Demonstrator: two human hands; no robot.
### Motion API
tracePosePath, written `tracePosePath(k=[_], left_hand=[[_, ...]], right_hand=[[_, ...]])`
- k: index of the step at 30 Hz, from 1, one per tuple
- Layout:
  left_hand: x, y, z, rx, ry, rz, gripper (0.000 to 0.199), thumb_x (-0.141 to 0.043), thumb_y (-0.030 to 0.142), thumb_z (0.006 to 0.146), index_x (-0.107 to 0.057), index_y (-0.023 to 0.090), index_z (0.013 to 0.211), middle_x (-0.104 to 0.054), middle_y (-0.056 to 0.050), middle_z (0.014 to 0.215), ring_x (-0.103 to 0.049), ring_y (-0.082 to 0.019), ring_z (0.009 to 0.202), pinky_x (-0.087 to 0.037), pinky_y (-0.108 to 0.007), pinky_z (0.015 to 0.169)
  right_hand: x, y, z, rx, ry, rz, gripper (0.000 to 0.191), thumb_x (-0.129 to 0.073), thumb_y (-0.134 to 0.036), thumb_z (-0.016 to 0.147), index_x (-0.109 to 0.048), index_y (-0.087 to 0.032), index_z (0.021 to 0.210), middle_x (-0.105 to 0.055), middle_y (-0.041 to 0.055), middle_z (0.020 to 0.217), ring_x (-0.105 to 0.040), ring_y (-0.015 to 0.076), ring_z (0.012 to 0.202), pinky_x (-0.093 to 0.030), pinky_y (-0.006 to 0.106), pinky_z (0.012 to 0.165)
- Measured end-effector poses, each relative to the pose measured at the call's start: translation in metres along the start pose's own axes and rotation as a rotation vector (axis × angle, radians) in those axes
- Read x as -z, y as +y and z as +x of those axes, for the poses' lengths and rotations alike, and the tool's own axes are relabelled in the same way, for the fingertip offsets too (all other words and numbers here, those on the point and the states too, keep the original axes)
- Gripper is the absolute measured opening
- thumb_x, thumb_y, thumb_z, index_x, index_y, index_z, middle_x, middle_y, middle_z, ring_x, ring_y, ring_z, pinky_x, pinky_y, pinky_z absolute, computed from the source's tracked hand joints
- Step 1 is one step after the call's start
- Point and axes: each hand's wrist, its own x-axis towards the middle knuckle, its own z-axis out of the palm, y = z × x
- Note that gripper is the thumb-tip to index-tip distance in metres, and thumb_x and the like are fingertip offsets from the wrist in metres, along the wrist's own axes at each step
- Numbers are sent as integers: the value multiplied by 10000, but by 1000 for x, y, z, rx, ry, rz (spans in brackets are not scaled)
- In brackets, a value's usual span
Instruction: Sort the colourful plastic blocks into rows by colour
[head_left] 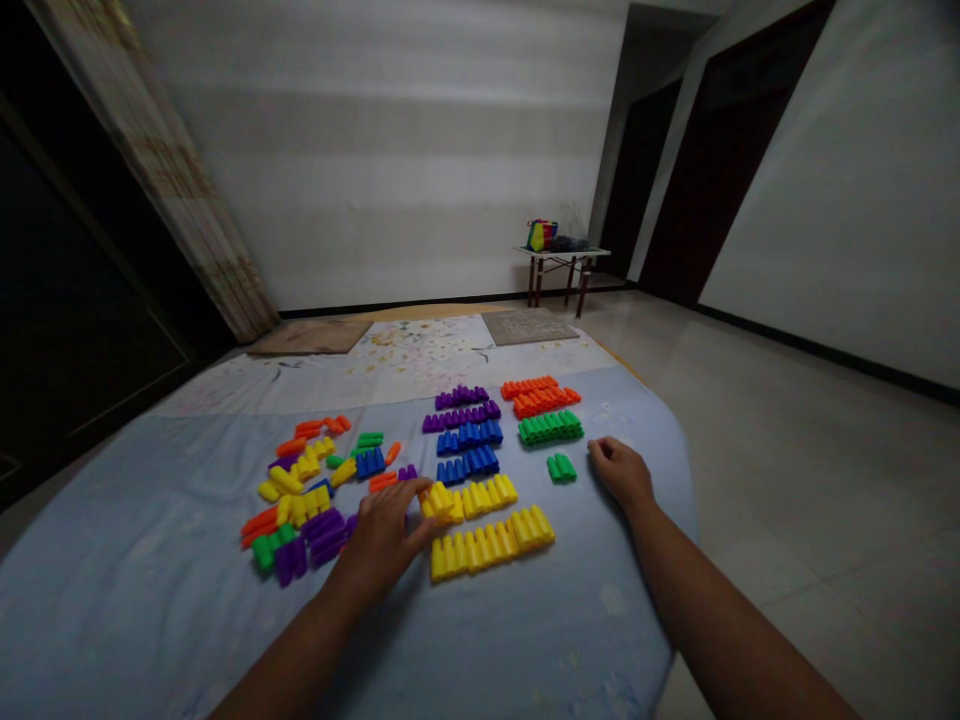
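My left hand (390,525) pinches a yellow bullet-shaped plastic block (439,503) between thumb and fingers, at the left end of the upper yellow row (491,496). Closer to me lies a longer yellow row (491,542). Beyond are blue rows (471,464) and purple rows (461,417). My right hand (621,472) rests on the cloth with its fingers curled closed; nothing shows in it. Beside it are a short green group (561,468) and a larger green row (551,428), with orange rows (546,400) behind. My left forearm and hand hide part of the loose blocks.
Mixed loose blocks (304,508) in several colours lie in a heap on the left of the blue cloth (187,480). Two mats (529,327) lie at the table's far end. A small table (562,252) bearing bags stands by the back wall.
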Motion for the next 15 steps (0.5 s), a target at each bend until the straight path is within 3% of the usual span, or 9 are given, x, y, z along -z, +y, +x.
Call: tracePosePath(k=[15], left_hand=[[-17,4,19,-60,-93,-42,449,-502,387,760,-509,245,1186,-565,-67,1215,-469,-236,1152,-307,-394,989]], right_hand=[[-1,1,0,-12,3,19,334,-392,-446,810,-645,-229,803,-662,23,738,-565,142,683,-316,220,546]])
